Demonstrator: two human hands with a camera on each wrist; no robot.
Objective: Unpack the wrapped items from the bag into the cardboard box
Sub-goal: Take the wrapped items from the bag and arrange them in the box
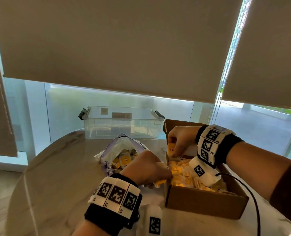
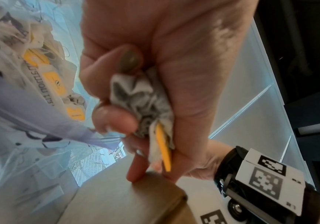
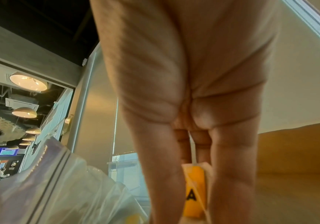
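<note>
An open cardboard box point(image 1: 204, 200) at the table's right holds several yellow-and-white wrapped packets point(image 1: 183, 172). A clear zip bag point(image 1: 122, 154) with more packets lies left of it. My left hand point(image 1: 146, 169) hovers at the box's left wall, curled round a crumpled packet with a yellow tag point(image 2: 145, 109). My right hand point(image 1: 179, 142) is over the box's far left corner, fingers pointing down and pinching a yellow packet point(image 1: 171, 149) marked with black letters. In the right wrist view that yellow packet point(image 3: 194, 191) sits between thumb and fingers.
A clear plastic storage tub point(image 1: 121, 124) with latches stands at the table's far edge behind the bag. A black cable point(image 1: 250, 196) runs over the box's right side. Window blinds hang beyond the round table point(image 1: 56, 184).
</note>
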